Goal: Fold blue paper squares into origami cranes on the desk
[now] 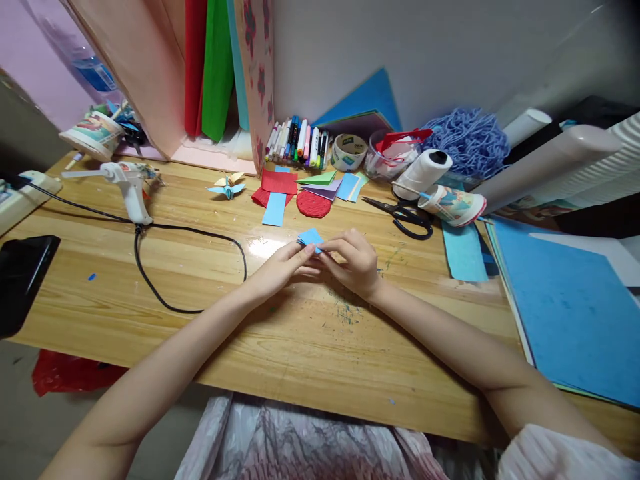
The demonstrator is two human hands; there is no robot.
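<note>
Over the middle of the wooden table, a small folded piece of blue paper [310, 238] is held between both hands. My left hand [280, 268] pinches its lower left side, thumb on top. The fingertips of my right hand [354, 260] press on its right corner. Behind the hands lie red paper pieces [279, 182] with a blue strip [275, 209] on them, a red round piece [313, 204], and green and purple folded papers [325, 185]. A folded paper crane [228, 188] sits to their left.
Black scissors [404, 217] lie right of the papers. A white glue gun [131, 193] stands at the left, its black cable looping over the table. Markers, tape and blue yarn [467, 143] line the back; blue sheets [570, 307] lie at the right.
</note>
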